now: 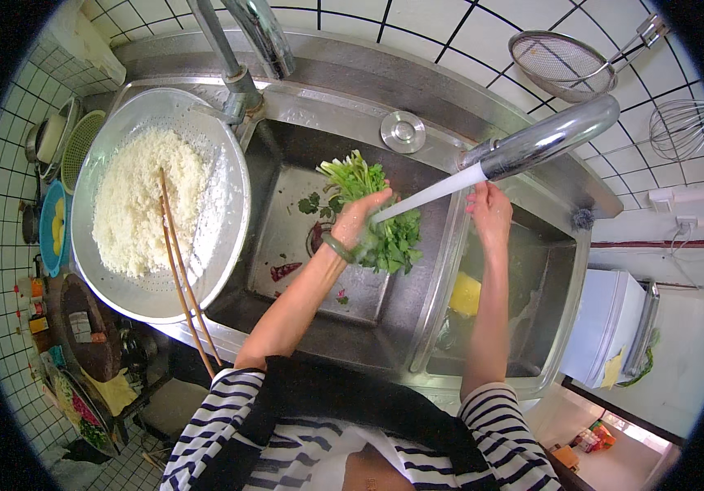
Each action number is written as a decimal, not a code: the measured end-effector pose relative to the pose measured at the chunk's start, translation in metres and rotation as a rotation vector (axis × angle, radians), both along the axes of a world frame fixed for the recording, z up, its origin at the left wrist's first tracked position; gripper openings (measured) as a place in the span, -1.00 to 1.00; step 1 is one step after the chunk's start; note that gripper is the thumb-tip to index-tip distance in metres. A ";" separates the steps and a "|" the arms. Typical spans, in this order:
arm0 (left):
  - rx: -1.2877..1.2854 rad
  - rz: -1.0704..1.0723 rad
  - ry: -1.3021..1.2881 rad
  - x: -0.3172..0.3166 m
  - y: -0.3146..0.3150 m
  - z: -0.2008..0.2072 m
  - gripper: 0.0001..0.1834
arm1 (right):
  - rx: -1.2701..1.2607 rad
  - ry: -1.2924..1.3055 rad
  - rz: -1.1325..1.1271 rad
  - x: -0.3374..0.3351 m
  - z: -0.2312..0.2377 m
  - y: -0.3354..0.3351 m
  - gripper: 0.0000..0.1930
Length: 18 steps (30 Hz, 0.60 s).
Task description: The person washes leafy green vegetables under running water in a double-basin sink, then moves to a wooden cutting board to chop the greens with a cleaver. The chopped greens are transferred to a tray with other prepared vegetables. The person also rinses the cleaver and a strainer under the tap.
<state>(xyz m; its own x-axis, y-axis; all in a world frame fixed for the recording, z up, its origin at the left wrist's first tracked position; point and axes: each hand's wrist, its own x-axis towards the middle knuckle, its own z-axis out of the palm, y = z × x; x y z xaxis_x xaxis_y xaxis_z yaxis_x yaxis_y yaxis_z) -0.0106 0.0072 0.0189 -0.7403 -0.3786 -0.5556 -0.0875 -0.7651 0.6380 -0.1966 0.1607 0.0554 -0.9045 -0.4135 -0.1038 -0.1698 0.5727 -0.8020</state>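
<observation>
My left hand (358, 218) is closed round a bunch of cilantro (393, 243) over the left sink basin. Pale cut stems point away from me, and the leaves hang on the near side. A white stream of water (430, 196) runs from the chrome tap (552, 139) onto the bunch. A green bangle sits on my left wrist. Close below the tap's mouth is my right hand (491, 211), with bent fingers, the thumb a little apart and nothing visible in them. Beneath it, the right basin holds water and a yellow piece (465, 295).
A large metal colander (233, 225) of white rice (143, 204) stands left, with long chopsticks (180, 278) leaning in it. Loose leaves and dark red scraps (285, 271) lie on the left basin's floor. Another tap (241, 90) rises behind. A strainer (563, 64) and whisk (681, 129) hang on the wall.
</observation>
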 end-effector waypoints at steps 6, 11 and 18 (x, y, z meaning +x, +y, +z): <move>0.163 0.034 0.101 0.019 0.000 -0.004 -0.64 | 0.247 0.275 -0.068 -0.019 -0.026 -0.007 -0.51; 0.135 0.030 0.029 0.029 0.002 -0.018 -0.61 | 0.221 0.315 -0.020 -0.018 -0.029 -0.005 -0.55; -0.085 0.056 -0.152 0.036 0.033 -0.016 -0.15 | -0.293 0.119 0.454 0.116 -0.028 -0.018 -0.34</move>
<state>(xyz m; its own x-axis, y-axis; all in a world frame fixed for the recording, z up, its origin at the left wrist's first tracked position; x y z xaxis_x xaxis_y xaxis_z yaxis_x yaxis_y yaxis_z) 0.0251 0.0399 0.0025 -0.6266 -0.4673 -0.6237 -0.1468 -0.7152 0.6833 -0.0807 0.1424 0.0271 -0.6269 -0.7612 0.1661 -0.4466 0.1765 -0.8771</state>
